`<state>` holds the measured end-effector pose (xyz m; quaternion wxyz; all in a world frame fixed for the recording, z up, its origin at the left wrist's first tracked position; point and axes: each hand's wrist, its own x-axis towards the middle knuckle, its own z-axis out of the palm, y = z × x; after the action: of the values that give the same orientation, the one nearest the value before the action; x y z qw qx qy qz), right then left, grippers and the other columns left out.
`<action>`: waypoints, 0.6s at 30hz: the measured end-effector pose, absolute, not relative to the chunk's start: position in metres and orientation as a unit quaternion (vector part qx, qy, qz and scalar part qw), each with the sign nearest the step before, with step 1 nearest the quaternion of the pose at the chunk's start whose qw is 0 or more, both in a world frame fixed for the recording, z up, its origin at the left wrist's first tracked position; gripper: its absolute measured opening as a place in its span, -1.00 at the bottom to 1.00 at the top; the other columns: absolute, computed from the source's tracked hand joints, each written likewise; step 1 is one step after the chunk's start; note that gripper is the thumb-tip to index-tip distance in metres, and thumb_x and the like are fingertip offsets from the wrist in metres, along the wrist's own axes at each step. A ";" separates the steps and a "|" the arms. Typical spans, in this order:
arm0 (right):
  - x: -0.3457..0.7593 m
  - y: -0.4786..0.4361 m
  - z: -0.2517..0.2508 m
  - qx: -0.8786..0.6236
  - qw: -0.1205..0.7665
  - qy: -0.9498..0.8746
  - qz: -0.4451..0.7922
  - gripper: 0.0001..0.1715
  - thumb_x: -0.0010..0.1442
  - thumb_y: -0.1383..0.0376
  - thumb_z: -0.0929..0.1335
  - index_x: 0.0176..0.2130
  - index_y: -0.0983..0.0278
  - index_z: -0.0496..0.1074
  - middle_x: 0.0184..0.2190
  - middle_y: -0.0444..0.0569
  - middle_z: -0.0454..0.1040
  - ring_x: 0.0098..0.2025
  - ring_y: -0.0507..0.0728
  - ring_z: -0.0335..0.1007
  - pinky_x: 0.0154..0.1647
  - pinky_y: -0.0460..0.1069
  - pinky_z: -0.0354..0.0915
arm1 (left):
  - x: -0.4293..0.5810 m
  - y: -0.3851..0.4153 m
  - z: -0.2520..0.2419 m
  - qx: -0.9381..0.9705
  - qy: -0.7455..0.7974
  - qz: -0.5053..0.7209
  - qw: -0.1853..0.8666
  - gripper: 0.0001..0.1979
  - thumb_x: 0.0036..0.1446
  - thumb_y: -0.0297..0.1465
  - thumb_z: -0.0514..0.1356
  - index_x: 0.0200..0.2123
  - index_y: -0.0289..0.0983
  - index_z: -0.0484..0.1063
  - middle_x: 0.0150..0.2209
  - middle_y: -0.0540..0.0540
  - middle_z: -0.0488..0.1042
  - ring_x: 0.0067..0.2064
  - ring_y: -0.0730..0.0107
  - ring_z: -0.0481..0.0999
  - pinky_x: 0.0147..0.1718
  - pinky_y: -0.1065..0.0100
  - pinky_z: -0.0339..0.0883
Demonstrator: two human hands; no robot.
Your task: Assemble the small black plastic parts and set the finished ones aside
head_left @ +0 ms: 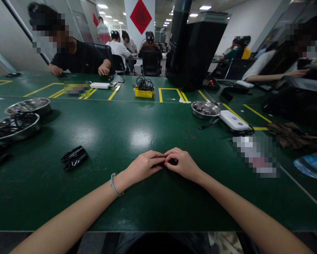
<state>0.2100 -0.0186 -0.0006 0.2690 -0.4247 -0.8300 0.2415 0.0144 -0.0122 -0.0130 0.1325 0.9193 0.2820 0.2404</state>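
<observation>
Over the green table, my left hand point(145, 165) and my right hand point(184, 164) meet at their fingertips. The right thumb and forefinger curl into a pinch. My left fingers reach toward them, bent slightly over the thumb. Something small and dark seems to lie between the fingertips, but the fingers hide it and I cannot make out its kind. Left of my hands lie several glossy black plastic pieces point(75, 158), side by side and touching neither hand. A light blue band point(115, 185) circles my left wrist.
Steel bowls point(36, 121) stand at the left, one holding black cables. Another steel bowl point(205, 110) with small dark parts sits at right, beside a white device point(234, 120). A yellow tray point(144, 93) of cables is farther back. A person point(87, 58) sits across the table.
</observation>
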 end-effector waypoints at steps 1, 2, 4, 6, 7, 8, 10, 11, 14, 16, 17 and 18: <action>0.210 -0.018 -0.001 -0.427 0.270 -0.828 0.243 -0.93 -0.01 0.36 0.34 -0.48 0.25 0.45 -0.30 -0.04 0.47 -0.22 0.09 0.32 -0.19 0.01 0.24 | 0.014 -0.012 -0.013 0.919 0.282 0.242 0.131 -0.71 0.09 -0.45 0.13 -0.07 -0.28 0.35 -0.10 -0.13 0.37 -0.11 0.34 0.38 -0.14 0.32 0.32; 0.210 -0.018 -0.001 -0.430 0.270 -0.826 0.245 -0.93 -0.01 0.36 0.34 -0.49 0.25 0.45 -0.30 -0.04 0.47 -0.22 0.09 0.32 -0.19 0.01 0.24 | 0.014 -0.012 -0.013 0.919 0.282 0.243 0.131 -0.71 0.09 -0.45 0.13 -0.07 -0.28 0.35 -0.09 -0.13 0.37 -0.11 0.34 0.38 -0.13 0.32 0.32; 0.210 -0.017 0.000 -0.434 0.267 -0.824 0.249 -0.92 -0.01 0.36 0.34 -0.50 0.25 0.45 -0.30 -0.05 0.47 -0.22 0.09 0.32 -0.19 0.00 0.23 | 0.014 -0.012 -0.014 0.919 0.282 0.243 0.130 -0.71 0.09 -0.44 0.13 -0.07 -0.27 0.35 -0.09 -0.13 0.37 -0.11 0.34 0.38 -0.13 0.31 0.32; 0.210 -0.017 0.000 -0.435 0.262 -0.824 0.252 -0.92 -0.01 0.36 0.34 -0.50 0.25 0.45 -0.29 -0.05 0.47 -0.22 0.08 0.32 -0.19 -0.01 0.23 | 0.014 -0.012 -0.014 0.919 0.282 0.241 0.131 -0.71 0.10 -0.43 0.13 -0.07 -0.26 0.34 -0.09 -0.12 0.37 -0.11 0.34 0.39 -0.13 0.30 0.32; 0.210 -0.017 0.000 -0.435 0.261 -0.824 0.253 -0.92 -0.01 0.36 0.34 -0.50 0.25 0.45 -0.29 -0.05 0.47 -0.22 0.08 0.32 -0.20 -0.01 0.23 | 0.014 -0.012 -0.014 0.920 0.282 0.240 0.131 -0.71 0.10 -0.43 0.13 -0.07 -0.26 0.34 -0.09 -0.12 0.37 -0.11 0.34 0.39 -0.14 0.30 0.32; 0.210 -0.017 0.000 -0.435 0.261 -0.824 0.254 -0.92 -0.01 0.35 0.34 -0.50 0.25 0.46 -0.28 -0.06 0.47 -0.21 0.08 0.32 -0.20 -0.02 0.22 | 0.014 -0.012 -0.014 0.920 0.281 0.241 0.130 -0.71 0.10 -0.43 0.12 -0.07 -0.26 0.34 -0.10 -0.12 0.37 -0.12 0.35 0.39 -0.14 0.30 0.32; 0.212 -0.016 0.000 -0.432 0.262 -0.824 0.255 -0.92 -0.01 0.34 0.35 -0.50 0.25 0.46 -0.28 -0.06 0.47 -0.20 0.07 0.32 -0.23 -0.04 0.22 | 0.014 -0.013 -0.014 0.921 0.280 0.240 0.126 -0.72 0.10 -0.43 0.12 -0.08 -0.26 0.35 -0.10 -0.13 0.38 -0.12 0.34 0.39 -0.15 0.31 0.33; 0.213 -0.015 0.000 -0.430 0.263 -0.824 0.258 -0.92 -0.01 0.34 0.35 -0.50 0.26 0.46 -0.27 -0.06 0.47 -0.21 0.07 0.32 -0.25 -0.05 0.22 | 0.014 -0.013 -0.014 0.922 0.279 0.239 0.122 -0.73 0.11 -0.42 0.11 -0.09 -0.27 0.35 -0.11 -0.14 0.38 -0.12 0.34 0.39 -0.15 0.31 0.33; 0.215 -0.008 0.000 -0.423 0.264 -0.820 0.282 -0.90 0.00 0.32 0.34 -0.50 0.28 0.45 -0.26 -0.05 0.46 -0.31 0.03 0.34 -0.39 -0.10 0.21 | 0.013 -0.012 -0.016 0.925 0.279 0.235 0.109 -0.74 0.12 -0.40 0.10 -0.10 -0.29 0.36 -0.12 -0.15 0.38 -0.13 0.32 0.39 -0.16 0.29 0.33; 0.214 0.003 0.000 -0.434 0.273 -0.809 0.286 -0.88 0.02 0.31 0.32 -0.47 0.30 0.45 -0.31 -0.04 0.47 -0.39 0.00 0.33 -0.46 -0.13 0.19 | 0.013 -0.012 -0.017 0.926 0.279 0.233 0.103 -0.73 0.12 -0.39 0.10 -0.09 -0.29 0.35 -0.13 -0.14 0.39 -0.14 0.33 0.40 -0.17 0.30 0.33; 0.212 0.010 -0.001 -0.444 0.280 -0.804 0.280 -0.87 0.03 0.31 0.31 -0.46 0.31 0.45 -0.35 -0.05 0.47 -0.42 -0.01 0.32 -0.47 -0.13 0.18 | 0.013 -0.012 -0.018 0.927 0.278 0.232 0.101 -0.73 0.12 -0.39 0.10 -0.09 -0.30 0.35 -0.13 -0.14 0.39 -0.15 0.33 0.40 -0.18 0.31 0.34; 0.209 0.018 -0.003 -0.454 0.285 -0.800 0.270 -0.86 0.03 0.31 0.31 -0.44 0.31 0.46 -0.40 -0.06 0.47 -0.44 -0.02 0.31 -0.46 -0.13 0.17 | 0.013 -0.012 -0.018 0.927 0.277 0.231 0.099 -0.73 0.12 -0.39 0.10 -0.09 -0.30 0.35 -0.13 -0.15 0.39 -0.15 0.33 0.40 -0.18 0.31 0.34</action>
<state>0.2089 0.0180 -0.0026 0.2853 -0.4542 -0.7995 0.2703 0.0132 -0.0117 -0.0176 0.0994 0.9272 0.2775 0.2311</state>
